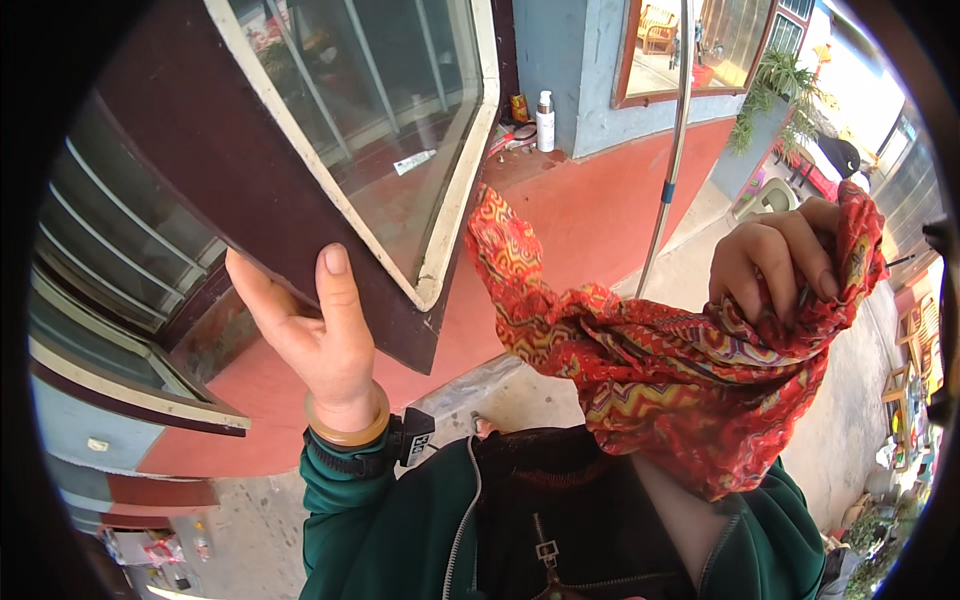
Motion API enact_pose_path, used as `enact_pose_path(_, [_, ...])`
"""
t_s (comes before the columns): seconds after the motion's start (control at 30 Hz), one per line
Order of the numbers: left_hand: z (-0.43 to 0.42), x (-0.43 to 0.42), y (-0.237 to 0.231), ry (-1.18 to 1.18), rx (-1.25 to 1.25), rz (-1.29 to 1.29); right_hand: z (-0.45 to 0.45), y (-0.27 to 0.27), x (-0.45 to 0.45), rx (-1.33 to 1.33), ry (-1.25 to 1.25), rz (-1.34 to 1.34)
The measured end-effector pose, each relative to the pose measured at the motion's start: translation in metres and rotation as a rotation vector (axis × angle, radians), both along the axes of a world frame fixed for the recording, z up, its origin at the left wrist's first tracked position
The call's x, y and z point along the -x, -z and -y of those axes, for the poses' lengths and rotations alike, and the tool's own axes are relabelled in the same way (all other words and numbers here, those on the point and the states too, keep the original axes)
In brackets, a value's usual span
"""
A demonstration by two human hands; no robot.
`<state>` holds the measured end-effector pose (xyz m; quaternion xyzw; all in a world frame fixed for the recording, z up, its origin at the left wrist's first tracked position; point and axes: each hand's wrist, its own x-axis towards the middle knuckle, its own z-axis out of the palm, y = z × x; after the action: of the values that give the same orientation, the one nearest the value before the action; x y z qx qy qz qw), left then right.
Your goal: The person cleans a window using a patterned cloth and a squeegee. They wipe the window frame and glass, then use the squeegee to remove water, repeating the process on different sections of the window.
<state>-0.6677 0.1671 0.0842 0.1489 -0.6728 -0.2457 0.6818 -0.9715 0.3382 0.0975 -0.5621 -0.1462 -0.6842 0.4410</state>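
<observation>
My left hand [322, 322] grips the lower rail of an open casement window's dark brown wooden frame [292, 195], thumb on the near face and fingers behind. White putty or paint borders its glass pane [420, 202]. In my right hand [780, 259] is a bunched red cloth [675, 382] with yellow and purple zigzag patterns. One twisted end of it hangs up against the window's right edge, while the rest droops before my chest. Whether that end touches the frame I cannot tell.
A white pump bottle [545, 124] stands on the red sill beside small items. A metal pole [670, 172] rises behind the cloth. Another open window [135, 360] juts out at left. A wall mirror [694, 49] hangs at upper right; wooden chairs [919, 337] stand far right.
</observation>
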Motion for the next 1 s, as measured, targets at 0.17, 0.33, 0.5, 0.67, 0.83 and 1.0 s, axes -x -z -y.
enact_pose_path(0.17, [-0.037, 0.029, 0.001, 0.060, 0.105, 0.028, -0.016, 0.032, -0.017, -0.254, 0.330, 0.024])
enact_pose_path(0.33, [-0.065, 0.057, 0.000, 0.290, 0.184, 0.017, -0.043, 0.064, -0.041, -0.712, 0.765, -0.146])
enact_pose_path(0.5, [-0.074, 0.068, -0.014, 0.490, 0.247, 0.068, -0.054, 0.044, -0.035, -0.592, 0.899, -0.222])
enact_pose_path(0.67, [-0.072, 0.067, -0.026, 0.538, 0.350, 0.146, -0.061, 0.018, -0.045, -0.628, 1.087, -0.405])
enact_pose_path(0.83, [-0.069, 0.071, -0.033, 0.709, 0.479, 0.184, -0.082, 0.017, -0.033, -0.762, 1.291, -0.253])
enact_pose_path(1.0, [-0.075, 0.074, -0.056, 0.957, 0.614, 0.151, -0.105, 0.036, -0.025, -0.806, 1.464, -0.114])
